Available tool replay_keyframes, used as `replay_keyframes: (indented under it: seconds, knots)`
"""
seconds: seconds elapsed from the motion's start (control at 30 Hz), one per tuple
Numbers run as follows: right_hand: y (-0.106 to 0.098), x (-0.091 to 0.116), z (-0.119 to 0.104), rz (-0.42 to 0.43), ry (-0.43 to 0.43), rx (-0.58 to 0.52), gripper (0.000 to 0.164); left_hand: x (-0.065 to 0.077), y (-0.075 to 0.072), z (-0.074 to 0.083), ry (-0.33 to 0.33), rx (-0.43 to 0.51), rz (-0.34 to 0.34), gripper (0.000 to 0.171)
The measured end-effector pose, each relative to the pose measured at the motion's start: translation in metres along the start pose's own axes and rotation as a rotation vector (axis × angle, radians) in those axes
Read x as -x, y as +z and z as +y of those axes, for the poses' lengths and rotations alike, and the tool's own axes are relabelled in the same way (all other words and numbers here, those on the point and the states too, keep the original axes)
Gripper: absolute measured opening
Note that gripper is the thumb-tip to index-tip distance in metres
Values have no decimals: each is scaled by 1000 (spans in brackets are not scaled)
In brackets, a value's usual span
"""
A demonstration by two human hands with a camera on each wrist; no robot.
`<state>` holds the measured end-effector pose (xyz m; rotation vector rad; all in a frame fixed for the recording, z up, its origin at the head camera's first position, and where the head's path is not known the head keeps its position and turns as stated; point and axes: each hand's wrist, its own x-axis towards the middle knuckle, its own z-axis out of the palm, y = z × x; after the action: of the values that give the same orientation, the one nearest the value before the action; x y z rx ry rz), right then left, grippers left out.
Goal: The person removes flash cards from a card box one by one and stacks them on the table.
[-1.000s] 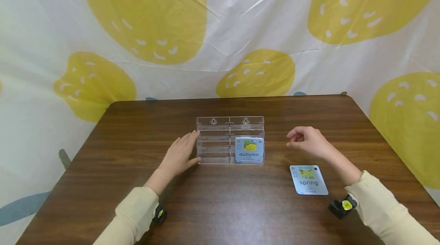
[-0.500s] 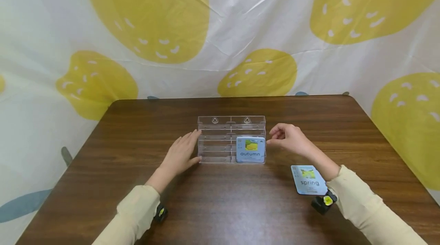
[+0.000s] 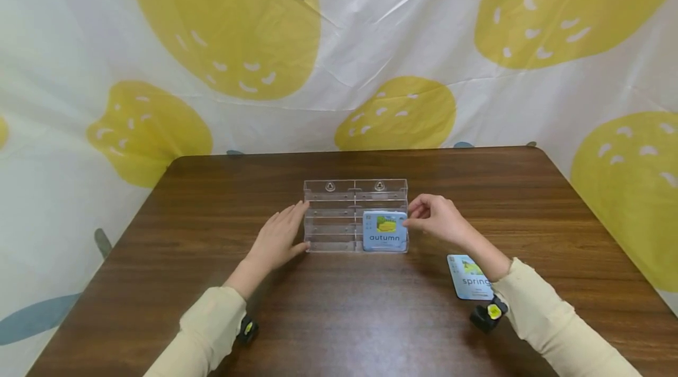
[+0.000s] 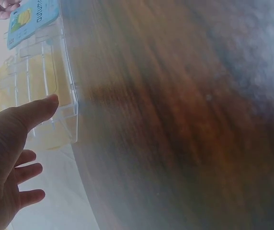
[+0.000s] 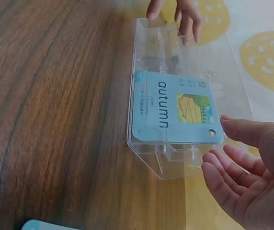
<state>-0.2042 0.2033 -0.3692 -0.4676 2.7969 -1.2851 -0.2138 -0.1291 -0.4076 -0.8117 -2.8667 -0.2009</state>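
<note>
A clear plastic card holder (image 3: 329, 228) with tiered compartments stands on the table. In its front right compartment sits a blue flash card reading "autumn" (image 3: 385, 237); the right wrist view shows this card (image 5: 175, 108) leaning back behind a clear lip. My left hand (image 3: 278, 237) rests at the holder's left side, fingers extended and thumb near the front corner. At the right side is my right hand (image 3: 436, 219), its thumb tip right at the card's upper right edge. The other fingers of that hand (image 5: 252, 167) curl loosely, with space between them and the thumb.
A second flash card, "spring" (image 3: 466, 278), lies flat on the brown wooden table (image 3: 339, 318), partly covered by the right forearm. Black wrist cameras (image 3: 488, 313) hang under both cuffs. A lemon-print curtain (image 3: 265, 118) hangs behind the table.
My right hand has moved left from beyond the "spring" card to the "autumn" card's edge, its forearm now overlapping "spring". The left hand has stayed at the holder.
</note>
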Motion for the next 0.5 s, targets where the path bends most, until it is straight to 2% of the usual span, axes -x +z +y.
replay_keyframes:
  seconds: [0.17,0.5]
  knots:
    - [4,-1,0,14,8,2,25,0,1,0,-4,3,-2,83]
    - [16,-2,1,144,-20,16,25,-1,2,-1,-10,-1,0,84]
